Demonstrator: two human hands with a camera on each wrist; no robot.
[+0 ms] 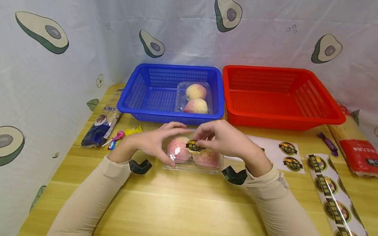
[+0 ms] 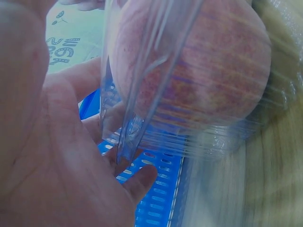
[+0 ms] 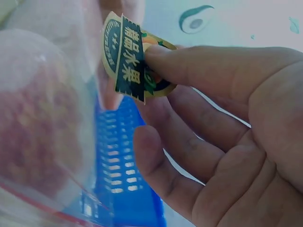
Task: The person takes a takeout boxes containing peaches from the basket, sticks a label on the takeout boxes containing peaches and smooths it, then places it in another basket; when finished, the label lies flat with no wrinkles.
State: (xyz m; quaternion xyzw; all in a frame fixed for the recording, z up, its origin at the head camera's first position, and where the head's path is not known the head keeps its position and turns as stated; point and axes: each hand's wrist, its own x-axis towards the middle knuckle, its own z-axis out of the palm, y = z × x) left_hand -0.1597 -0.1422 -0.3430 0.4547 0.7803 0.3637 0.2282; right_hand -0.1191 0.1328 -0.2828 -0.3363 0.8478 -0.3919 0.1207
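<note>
A clear plastic clamshell box [image 1: 189, 167] with two pinkish peaches [image 1: 178, 149] inside lies on the table between my hands. My left hand [image 1: 153, 142] is spread around its left end, thumb toward the near side and fingers toward the far side, relaxed against the plastic. Over the lid, my right hand [image 1: 222, 139] pinches a round black-and-gold fruit sticker [image 1: 195, 146] between thumb and finger. In the right wrist view the sticker [image 3: 128, 59] stands tilted beside the box, its printed face showing and part covered by the thumb.
Behind stand a blue basket [image 1: 171, 116] holding another boxed pair of peaches [image 1: 196, 92] and a red basket [image 1: 280, 121]. Sticker sheets [image 1: 270, 149] lie to the right, near a red package [image 1: 358, 147]. Candies [image 1: 133, 130] and a blue-ended packet [image 1: 100, 127] lie left.
</note>
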